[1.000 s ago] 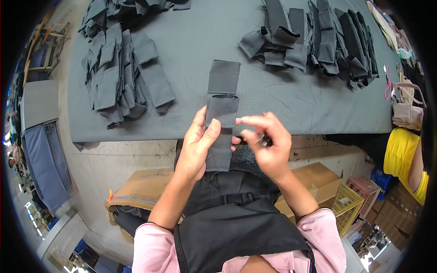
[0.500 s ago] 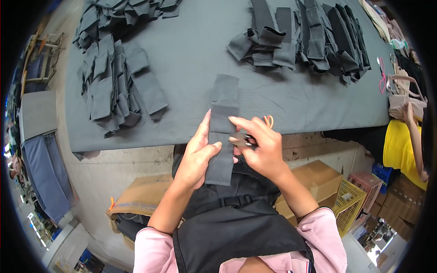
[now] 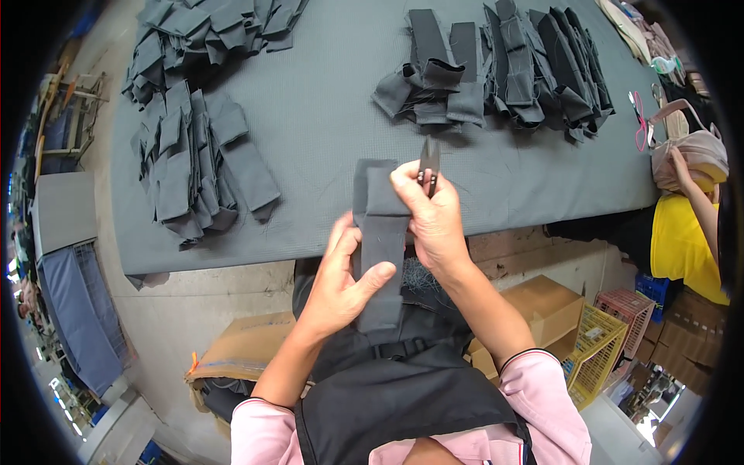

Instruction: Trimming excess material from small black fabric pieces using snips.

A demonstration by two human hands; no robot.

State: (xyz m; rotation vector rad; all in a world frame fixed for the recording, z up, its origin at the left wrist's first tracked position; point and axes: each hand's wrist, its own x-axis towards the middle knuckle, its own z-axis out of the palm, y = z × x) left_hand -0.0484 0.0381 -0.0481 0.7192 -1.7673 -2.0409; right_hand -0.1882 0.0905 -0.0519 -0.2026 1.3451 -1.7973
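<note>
A folded dark grey fabric strip (image 3: 382, 240) hangs over the table's near edge, its far end above the tabletop and its near end before my black apron. My left hand (image 3: 339, 279) supports it from the left, thumb on top and the other fingers partly behind it. At the strip's right edge, my right hand (image 3: 440, 225) pinches the folded layer between thumb and fingers. The same hand keeps small thread snips (image 3: 428, 164) gripped, their dark blades pointing away from me. Part of the snips is hidden inside the fingers.
Grey strips lie in piles at the left (image 3: 186, 167), far left (image 3: 209, 39) and far right (image 3: 511, 70) of the grey-covered table (image 3: 318, 116). Pink-handled scissors (image 3: 640, 124) lie near the right edge, beside a person in yellow (image 3: 682, 248). Cardboard boxes (image 3: 542, 302) and a yellow crate (image 3: 595, 341) stand below.
My right hand has moved up along the strip, and the snips have swung from pointing left to pointing away. The strip has shifted, its folded flap now held at the right edge.
</note>
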